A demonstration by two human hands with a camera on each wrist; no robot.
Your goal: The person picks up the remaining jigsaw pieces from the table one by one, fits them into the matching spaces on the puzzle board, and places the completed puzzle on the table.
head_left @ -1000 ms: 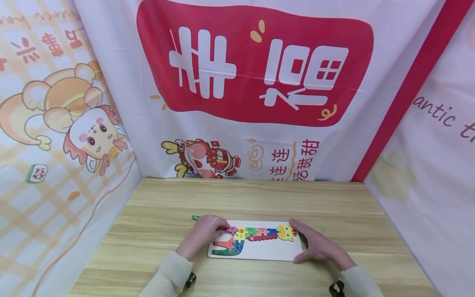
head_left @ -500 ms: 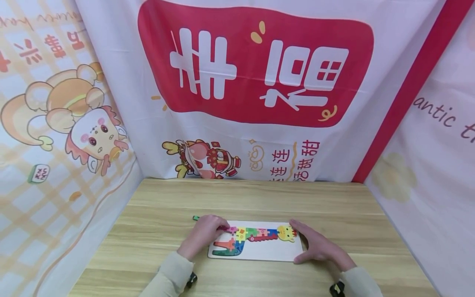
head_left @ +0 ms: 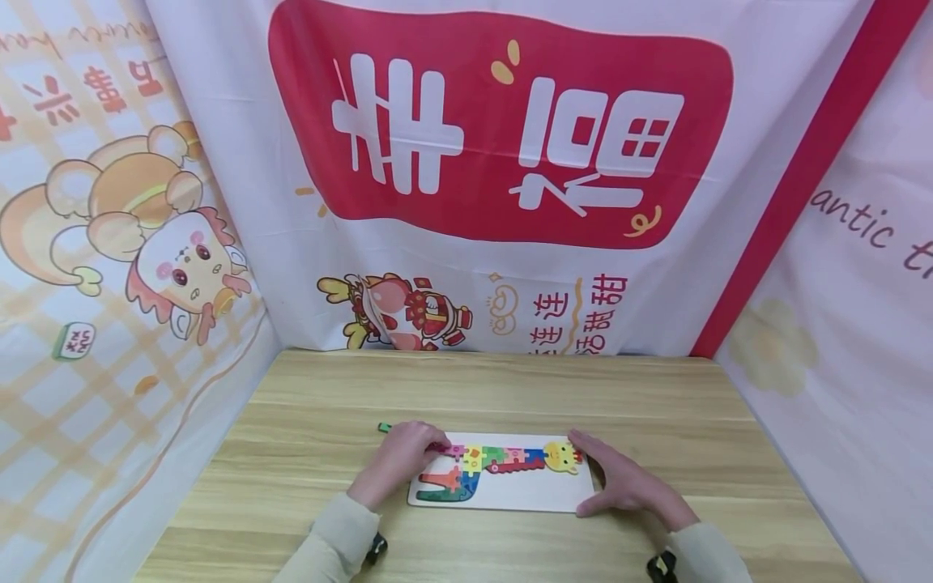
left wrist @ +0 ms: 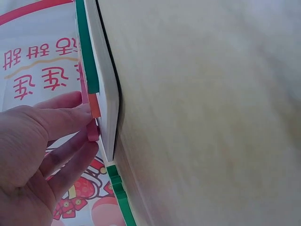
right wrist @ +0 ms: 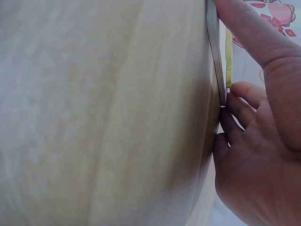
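Observation:
A giraffe jigsaw of several bright pieces lies on a white board (head_left: 539, 491), its yellow head (head_left: 561, 457) at the right end and legs at the left. My left hand (head_left: 404, 453) is at the board's far left corner. Its thumb and fingers pinch a pink puzzle piece (left wrist: 92, 131) beside the orange and green leg pieces, in the left wrist view. My right hand (head_left: 619, 478) spans the board's right end with fingers spread and fairly straight, thumb at the near corner and fingertips by the giraffe's head. In the right wrist view the fingertips touch the board's edge (right wrist: 216, 56).
A small green piece (head_left: 384, 427) lies on the wooden table (head_left: 496, 389) just beyond my left hand. Printed cloth hangs behind the table (head_left: 291, 283) and along both sides.

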